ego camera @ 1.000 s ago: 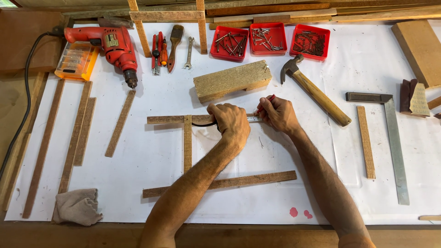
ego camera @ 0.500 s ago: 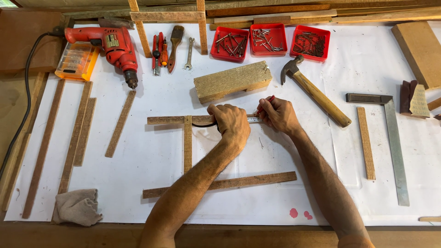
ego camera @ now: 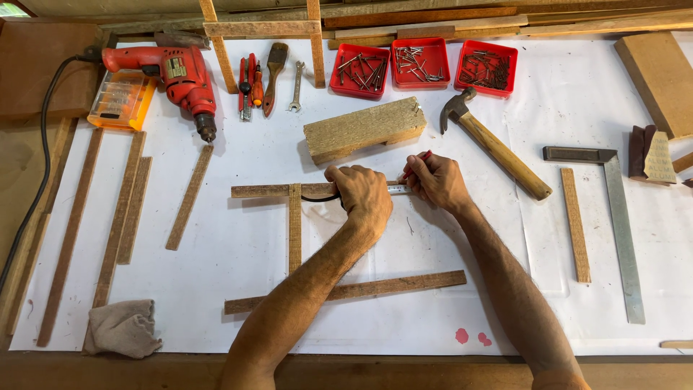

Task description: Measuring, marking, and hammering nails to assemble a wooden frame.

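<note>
Two hands at work on a wooden slat laid across a paper-covered bench.

The left hand was curled closed over a tape measure, mostly hidden beneath it, and pressed down on the horizontal wooden slat at mid-bench. The right hand was pinched shut around a red pencil, its tip touching the pale tape blade that ran along the slat between the hands. Just beyond the hands lay a wooden block. At the far edge stood three red trays, side by side, each holding loose nails or screws; which, could not be told.
</note>
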